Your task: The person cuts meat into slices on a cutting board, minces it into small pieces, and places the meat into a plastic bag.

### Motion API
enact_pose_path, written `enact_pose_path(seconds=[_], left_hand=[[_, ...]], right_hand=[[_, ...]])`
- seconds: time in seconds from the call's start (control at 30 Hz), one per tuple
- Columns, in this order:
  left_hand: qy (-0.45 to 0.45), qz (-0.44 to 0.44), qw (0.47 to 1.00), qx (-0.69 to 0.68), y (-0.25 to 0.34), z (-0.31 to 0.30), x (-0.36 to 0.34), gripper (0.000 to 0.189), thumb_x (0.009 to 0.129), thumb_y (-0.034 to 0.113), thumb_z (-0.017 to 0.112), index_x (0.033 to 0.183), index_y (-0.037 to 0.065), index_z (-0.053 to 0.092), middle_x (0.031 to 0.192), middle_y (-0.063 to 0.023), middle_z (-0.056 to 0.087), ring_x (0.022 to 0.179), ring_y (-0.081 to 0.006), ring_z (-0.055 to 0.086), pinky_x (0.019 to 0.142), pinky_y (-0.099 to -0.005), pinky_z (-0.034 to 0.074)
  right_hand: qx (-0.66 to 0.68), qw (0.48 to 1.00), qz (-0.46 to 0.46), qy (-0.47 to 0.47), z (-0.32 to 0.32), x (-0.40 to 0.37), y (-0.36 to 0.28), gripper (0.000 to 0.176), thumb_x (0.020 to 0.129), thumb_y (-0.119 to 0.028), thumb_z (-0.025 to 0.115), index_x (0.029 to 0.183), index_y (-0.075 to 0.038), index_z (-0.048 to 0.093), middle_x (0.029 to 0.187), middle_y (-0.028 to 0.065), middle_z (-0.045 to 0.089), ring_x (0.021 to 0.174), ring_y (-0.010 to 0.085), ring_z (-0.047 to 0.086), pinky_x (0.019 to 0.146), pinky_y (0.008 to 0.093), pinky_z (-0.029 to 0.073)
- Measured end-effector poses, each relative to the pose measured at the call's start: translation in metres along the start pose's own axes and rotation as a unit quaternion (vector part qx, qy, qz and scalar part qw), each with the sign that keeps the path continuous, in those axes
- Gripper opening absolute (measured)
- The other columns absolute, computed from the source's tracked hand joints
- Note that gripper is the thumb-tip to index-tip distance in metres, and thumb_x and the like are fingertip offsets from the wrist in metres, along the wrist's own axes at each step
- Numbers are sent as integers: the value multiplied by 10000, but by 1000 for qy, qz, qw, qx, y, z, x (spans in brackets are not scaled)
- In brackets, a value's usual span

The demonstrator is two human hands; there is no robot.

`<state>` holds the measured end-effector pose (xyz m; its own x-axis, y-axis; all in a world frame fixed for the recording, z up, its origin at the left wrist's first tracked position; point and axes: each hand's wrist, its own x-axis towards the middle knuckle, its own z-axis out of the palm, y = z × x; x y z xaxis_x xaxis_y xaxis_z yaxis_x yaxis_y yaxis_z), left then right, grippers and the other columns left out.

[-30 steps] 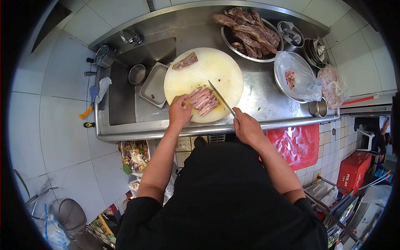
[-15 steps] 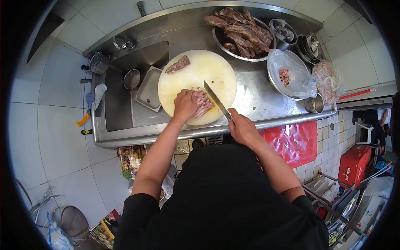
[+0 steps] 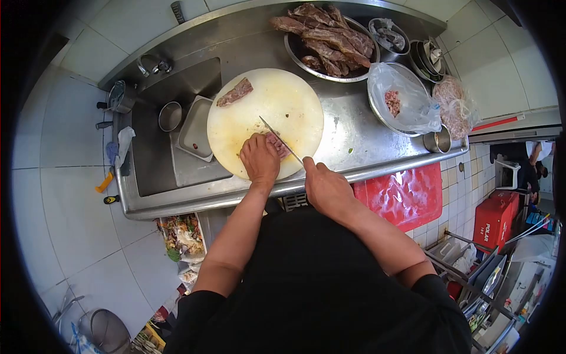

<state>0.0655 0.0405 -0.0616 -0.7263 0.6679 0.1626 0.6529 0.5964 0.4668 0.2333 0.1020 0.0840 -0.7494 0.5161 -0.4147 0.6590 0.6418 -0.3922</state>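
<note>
My right hand point(image 3: 327, 187) is wrapped round the handle of a knife point(image 3: 280, 137). Its blade points up and to the left across the sliced meat point(image 3: 277, 145), on a round cream cutting board point(image 3: 295, 97). My left hand point(image 3: 260, 158) presses the meat down with bent fingers close beside the blade, hiding part of the slices. Toward the far left of the board lies a separate chunk of meat point(image 3: 235, 92), untouched by either hand.
Behind the board stands a large steel bowl point(image 3: 306, 69) heaped with meat. To the right is a bowl lined with a plastic bag point(image 3: 413, 109), holding diced meat. A metal tray point(image 3: 194, 127) and a small pot point(image 3: 170, 117) sit in the sink point(image 3: 150, 150) at left.
The knife and my right hand have come in toward my left hand, the blade now over the meat. My left hand covers more of the slices. The whole view has shifted slightly.
</note>
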Motion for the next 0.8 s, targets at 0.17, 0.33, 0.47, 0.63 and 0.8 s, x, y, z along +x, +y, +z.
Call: enact_pose_path(seconds=[0.17, 0.33, 0.47, 0.63, 0.8], left_hand=[[6, -11, 1000, -2, 0, 3, -1, 221, 969, 213, 541, 1128, 92, 634, 1165, -101, 627, 1194, -331, 531, 1030, -478, 366], [-12, -20, 1000, 0, -2, 4, -1, 223, 965, 212, 542, 1132, 97, 634, 1170, -99, 629, 1199, -327, 526, 1032, -477, 360], [3, -4, 1000, 13, -2, 5, 0, 229, 967, 216, 533, 1135, 93, 630, 1173, -91, 628, 1195, -324, 522, 1032, -478, 353], [-49, -17, 998, 20, -2, 2, 2, 248, 969, 239, 541, 1148, 89, 624, 1296, -64, 607, 1241, -304, 505, 1081, -472, 327], [-50, -33, 998, 6, 0, 0, -1, 251, 958, 232, 533, 1139, 69, 594, 1250, -102, 605, 1239, -328, 503, 1080, -486, 325]], right_hand=[[-19, 1000, -1, -12, -1, -3, -2, 247, 961, -56, 504, 1199, 6, 473, 996, 262, 667, 893, 426, 732, 782, 487, 606], [-34, 998, 2, -53, 6, 10, 3, 235, 958, -35, 493, 1185, 25, 470, 986, 265, 690, 904, 424, 731, 800, 483, 604], [9, 996, 16, -82, 8, 26, 6, 198, 954, -18, 481, 1146, 27, 465, 966, 286, 712, 932, 429, 726, 816, 501, 590], [39, 998, -12, -37, 33, 54, 8, 199, 961, -34, 450, 1150, 27, 468, 873, 278, 712, 858, 440, 721, 771, 531, 579], [40, 998, 9, -56, 26, 45, 11, 176, 965, -28, 444, 1138, 6, 454, 936, 283, 719, 937, 435, 721, 825, 527, 572]])
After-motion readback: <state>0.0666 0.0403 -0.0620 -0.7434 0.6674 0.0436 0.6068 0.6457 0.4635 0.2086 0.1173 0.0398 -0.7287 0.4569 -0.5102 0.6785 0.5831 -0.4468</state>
